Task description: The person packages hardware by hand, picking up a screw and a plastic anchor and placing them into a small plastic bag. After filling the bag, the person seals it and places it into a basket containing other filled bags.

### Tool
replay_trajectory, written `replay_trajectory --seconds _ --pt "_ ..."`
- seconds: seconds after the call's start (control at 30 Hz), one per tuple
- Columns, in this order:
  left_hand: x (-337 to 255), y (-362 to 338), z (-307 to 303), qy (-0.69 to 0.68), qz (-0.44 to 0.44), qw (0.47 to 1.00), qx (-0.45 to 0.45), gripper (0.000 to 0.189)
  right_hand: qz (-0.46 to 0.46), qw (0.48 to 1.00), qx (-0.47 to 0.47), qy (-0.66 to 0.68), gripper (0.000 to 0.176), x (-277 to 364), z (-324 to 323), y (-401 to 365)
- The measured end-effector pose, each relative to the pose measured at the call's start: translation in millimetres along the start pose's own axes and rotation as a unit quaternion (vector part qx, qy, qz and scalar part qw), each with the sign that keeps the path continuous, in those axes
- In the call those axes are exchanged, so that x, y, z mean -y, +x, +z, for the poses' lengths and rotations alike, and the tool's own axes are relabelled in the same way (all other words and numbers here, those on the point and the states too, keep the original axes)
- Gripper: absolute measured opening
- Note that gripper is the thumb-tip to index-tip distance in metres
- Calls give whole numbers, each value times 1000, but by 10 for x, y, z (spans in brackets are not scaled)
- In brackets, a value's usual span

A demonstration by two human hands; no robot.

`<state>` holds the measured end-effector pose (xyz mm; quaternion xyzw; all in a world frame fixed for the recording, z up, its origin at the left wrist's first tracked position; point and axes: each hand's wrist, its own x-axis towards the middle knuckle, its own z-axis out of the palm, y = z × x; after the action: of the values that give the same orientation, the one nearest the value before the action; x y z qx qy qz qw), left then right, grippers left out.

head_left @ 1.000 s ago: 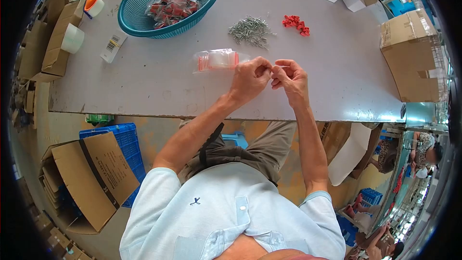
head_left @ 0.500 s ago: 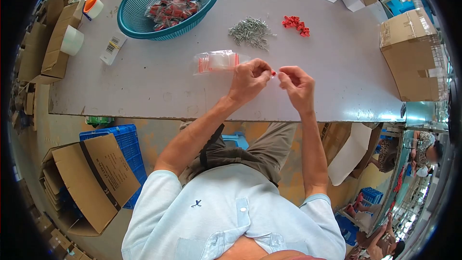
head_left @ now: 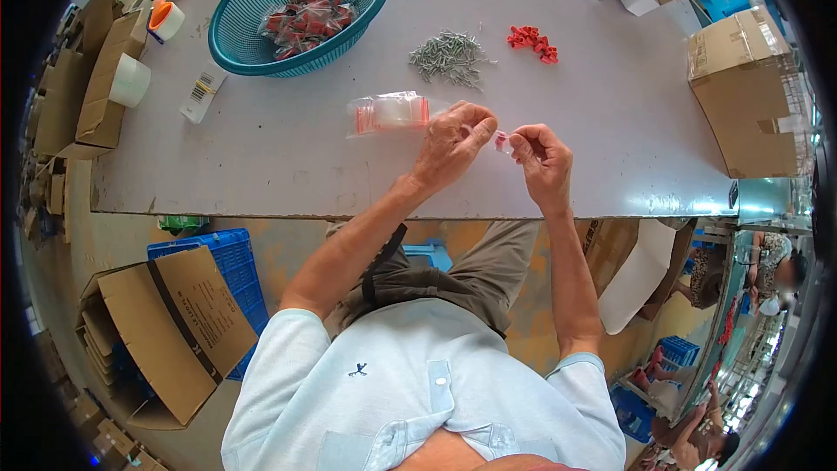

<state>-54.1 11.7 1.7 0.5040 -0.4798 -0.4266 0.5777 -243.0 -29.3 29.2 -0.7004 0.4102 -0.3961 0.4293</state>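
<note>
Between my two hands, above the table near its front edge, is a small clear plastic bag [head_left: 501,141] with something red in it. My left hand [head_left: 452,139] pinches the bag's left side, thumb against fingers. On the other side my right hand [head_left: 546,164] grips it with closed fingertips. Just left of my left hand lies a stack of clear zip bags [head_left: 392,112] with red stripes. Farther back are a heap of silver screws [head_left: 448,58] and a small group of red plastic pieces [head_left: 533,43].
A teal basket [head_left: 223,51] at the back left holds several filled bags with red parts. A barcode label card [head_left: 203,92] and tape rolls [head_left: 130,80] are at the left. Cardboard boxes [head_left: 741,92] border the table's right side. Other people sit at the far right.
My hands have drawn slightly apart, and more of the small bag with its red content shows between them. The view has shifted slightly.
</note>
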Motion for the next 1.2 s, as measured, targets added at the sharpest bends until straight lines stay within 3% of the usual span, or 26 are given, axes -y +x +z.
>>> replay_trajectory --seconds 0.03,0.07,0.13,0.17,0.23,0.33,0.6,0.7,0.87,0.93,1.07,1.2 --pt "-37 -2 27 -10 56 998 -24 24 1 1000 -1 0 13 -24 4 -10" --pt "-15 -8 50 -10 55 998 -23 24 16 1000 -1 3 15 -66 12 -24" --pt "10 -6 72 37 108 993 17 21 31 999 -2 7 16 -80 26 -19" --pt "22 -11 49 38 107 993 17 21 21 1000 2 14 16 -68 31 -20" --pt "-40 -10 -21 7 -26 995 93 19 12 1000 3 22 17 -25 39 -41" --pt "22 3 -37 -42 -57 994 85 16 46 996 1 73 17 -3 50 -32" --pt "118 16 -15 -67 -15 996 65 9 0 999 34 31 11 -72 53 -38" --pt "142 32 -56 -49 -3 995 82 10 48 997 44 36 10 -43 48 -51" --pt "98 9 -49 -13 11 996 92 10 30 997 34 56 9 -55 56 -51" --pt "-9 -2 -70 -63 -56 993 84 7 17 998 18 60 9 -50 41 -53" --pt "53 21 -89 -90 -42 990 99 5 11 999 21 45 8 -46 16 -87" --pt "83 30 -106 30 21 996 82 4 19 999 39 -31 7 160 35 -16"
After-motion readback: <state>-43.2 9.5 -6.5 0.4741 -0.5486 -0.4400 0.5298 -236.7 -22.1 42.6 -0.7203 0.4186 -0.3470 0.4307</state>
